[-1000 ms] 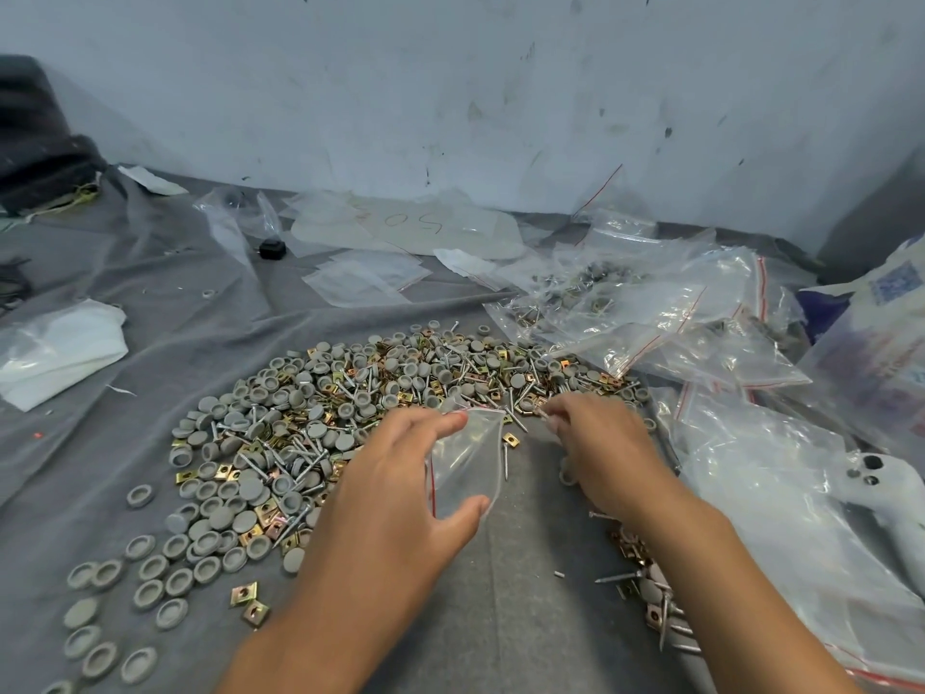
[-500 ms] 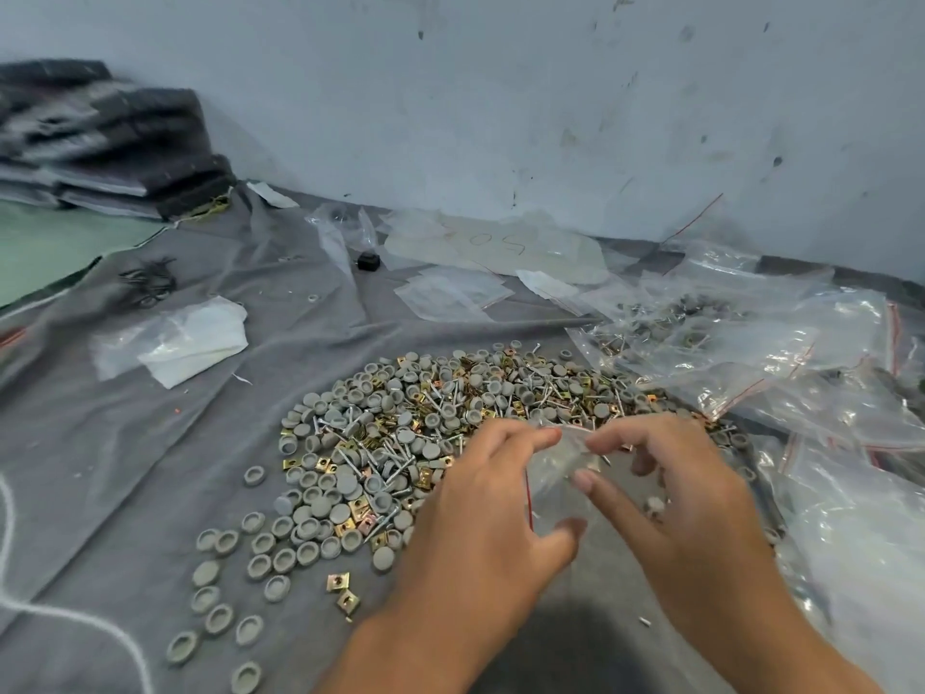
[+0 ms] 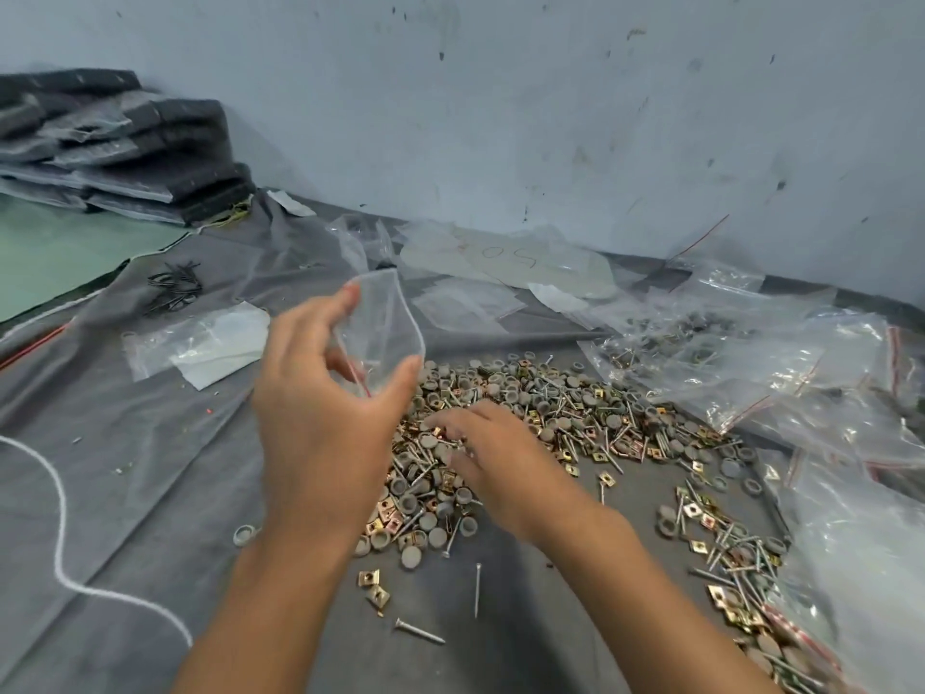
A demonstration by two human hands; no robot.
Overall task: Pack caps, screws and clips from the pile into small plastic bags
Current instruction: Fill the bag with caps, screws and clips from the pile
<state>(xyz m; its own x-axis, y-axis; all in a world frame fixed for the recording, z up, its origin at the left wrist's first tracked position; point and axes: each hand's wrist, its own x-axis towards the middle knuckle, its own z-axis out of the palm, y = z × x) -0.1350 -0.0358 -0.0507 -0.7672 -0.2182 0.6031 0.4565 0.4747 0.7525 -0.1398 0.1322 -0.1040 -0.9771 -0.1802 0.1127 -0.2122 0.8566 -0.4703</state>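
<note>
My left hand point(image 3: 320, 423) is raised above the grey cloth and holds a small clear plastic bag point(image 3: 383, 328) with a red strip between thumb and fingers, its mouth spread. My right hand point(image 3: 493, 455) lies palm down on the pile point(image 3: 560, 408) of grey caps, silver screws and brass clips, its fingertips curled among the pieces. What the fingers hold is hidden. Loose screws point(image 3: 418, 631) and clips point(image 3: 373, 586) lie near my forearms.
Filled and flat plastic bags point(image 3: 741, 358) crowd the right side and back. A stack of dark pads point(image 3: 125, 147) stands at the far left by the wall. A white cord point(image 3: 60, 523) runs over the grey cloth point(image 3: 150, 468) at left, near a bag point(image 3: 200, 343) and black pieces point(image 3: 175, 288).
My left hand has lifted the bag up and away from the pile. My right hand let go of the bag and dropped onto the pile. The view shifted right and down.
</note>
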